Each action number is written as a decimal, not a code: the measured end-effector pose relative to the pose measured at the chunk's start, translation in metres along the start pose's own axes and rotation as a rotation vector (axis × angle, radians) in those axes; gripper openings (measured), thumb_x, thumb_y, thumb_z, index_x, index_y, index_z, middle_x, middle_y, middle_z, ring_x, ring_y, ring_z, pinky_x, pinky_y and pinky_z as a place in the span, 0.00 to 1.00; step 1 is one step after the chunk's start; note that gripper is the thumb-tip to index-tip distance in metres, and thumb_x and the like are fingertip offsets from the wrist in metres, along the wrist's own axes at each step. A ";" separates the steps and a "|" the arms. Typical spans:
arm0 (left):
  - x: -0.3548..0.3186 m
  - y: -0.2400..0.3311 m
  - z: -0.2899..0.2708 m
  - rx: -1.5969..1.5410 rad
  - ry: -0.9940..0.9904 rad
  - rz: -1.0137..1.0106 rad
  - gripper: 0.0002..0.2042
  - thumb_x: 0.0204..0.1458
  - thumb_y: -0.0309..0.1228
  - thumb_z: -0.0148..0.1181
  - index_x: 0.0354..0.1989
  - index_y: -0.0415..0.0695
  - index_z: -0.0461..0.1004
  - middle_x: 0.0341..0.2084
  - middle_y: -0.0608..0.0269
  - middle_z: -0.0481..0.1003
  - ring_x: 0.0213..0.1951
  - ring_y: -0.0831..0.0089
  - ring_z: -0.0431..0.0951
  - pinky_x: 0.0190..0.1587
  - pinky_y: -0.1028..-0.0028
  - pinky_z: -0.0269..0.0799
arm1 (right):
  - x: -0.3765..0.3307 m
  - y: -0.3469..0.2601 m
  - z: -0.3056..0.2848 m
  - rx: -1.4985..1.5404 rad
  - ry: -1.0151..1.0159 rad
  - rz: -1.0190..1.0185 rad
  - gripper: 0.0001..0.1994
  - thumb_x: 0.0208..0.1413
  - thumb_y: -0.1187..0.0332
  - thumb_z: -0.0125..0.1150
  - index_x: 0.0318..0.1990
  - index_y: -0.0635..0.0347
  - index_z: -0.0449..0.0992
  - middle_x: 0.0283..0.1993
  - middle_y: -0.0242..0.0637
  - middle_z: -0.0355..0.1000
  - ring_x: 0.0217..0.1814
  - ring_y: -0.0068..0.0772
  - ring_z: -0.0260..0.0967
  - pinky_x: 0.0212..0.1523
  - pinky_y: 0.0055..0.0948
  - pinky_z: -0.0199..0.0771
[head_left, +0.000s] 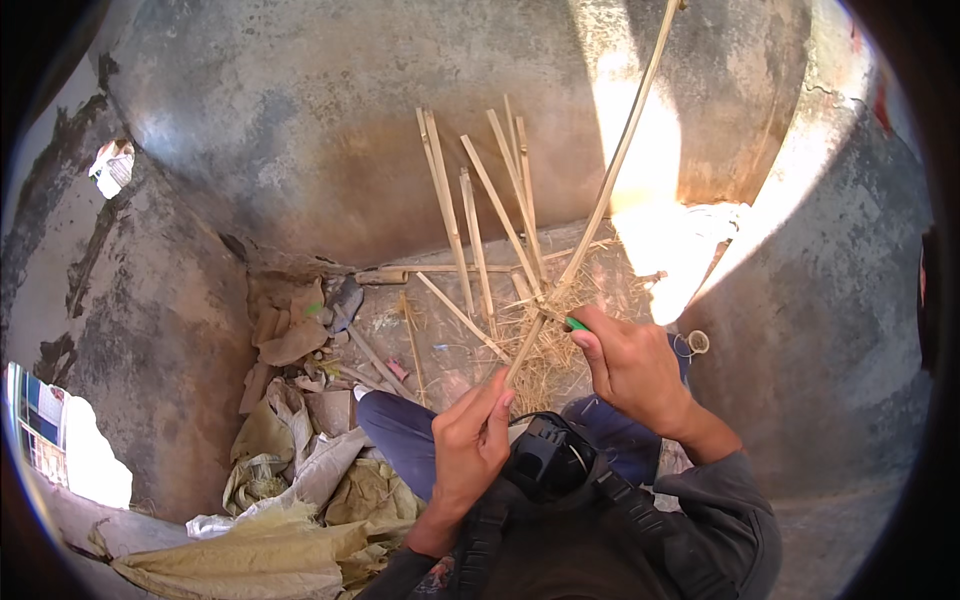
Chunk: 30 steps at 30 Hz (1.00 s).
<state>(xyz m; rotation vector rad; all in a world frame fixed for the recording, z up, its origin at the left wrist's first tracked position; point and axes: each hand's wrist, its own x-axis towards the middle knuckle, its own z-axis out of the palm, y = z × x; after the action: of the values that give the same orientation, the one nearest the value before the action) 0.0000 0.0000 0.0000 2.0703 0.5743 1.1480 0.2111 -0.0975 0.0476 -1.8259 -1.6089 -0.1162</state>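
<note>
My left hand (468, 440) is closed around the lower end of a long bamboo strip (612, 185). The strip slants up and away to the right, past the top edge of the view. My right hand (640, 375) grips a green-handled knife (576, 324), most of it hidden by the fingers. Its front end meets the strip a little above my left hand, where pale shavings bunch up. Below lies a heap of thin shavings (560, 365) on the floor between my legs.
Several cut bamboo strips (440, 190) lean against the far wall (350, 130). Rubble and broken pieces (295, 335) lie at the left, with crumpled sacks (270, 550) nearer me. A small ring-shaped roll (698, 342) is by the right wall. Bright sunlight falls at the right.
</note>
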 end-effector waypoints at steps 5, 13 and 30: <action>0.000 0.000 0.004 -0.366 -0.130 -0.245 0.16 0.73 0.28 0.57 0.62 0.35 0.81 0.23 0.73 0.71 0.23 0.88 0.63 0.25 0.81 0.55 | 0.011 0.019 -0.002 0.415 0.016 -0.111 0.15 0.74 0.56 0.58 0.48 0.59 0.80 0.31 0.44 0.78 0.30 0.52 0.79 0.29 0.43 0.74; 0.000 0.003 0.008 -0.533 -0.092 -0.398 0.17 0.74 0.29 0.56 0.64 0.33 0.78 0.23 0.78 0.66 0.23 0.91 0.59 0.24 0.83 0.51 | 0.003 0.023 0.024 0.113 0.325 -0.302 0.16 0.63 0.53 0.71 0.45 0.56 0.83 0.29 0.33 0.74 0.25 0.38 0.74 0.25 0.36 0.70; -0.014 0.005 0.014 -0.543 -0.094 -0.408 0.17 0.74 0.30 0.56 0.65 0.34 0.79 0.22 0.78 0.67 0.23 0.91 0.60 0.25 0.84 0.51 | 0.013 0.027 0.023 -0.046 0.387 -0.258 0.15 0.62 0.55 0.72 0.42 0.57 0.83 0.28 0.34 0.74 0.22 0.37 0.73 0.23 0.35 0.69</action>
<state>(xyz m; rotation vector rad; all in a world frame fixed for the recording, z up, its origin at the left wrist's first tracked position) 0.0045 -0.0175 -0.0095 1.4510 0.5346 0.8443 0.2302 -0.0736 0.0246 -1.5055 -1.5589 -0.5898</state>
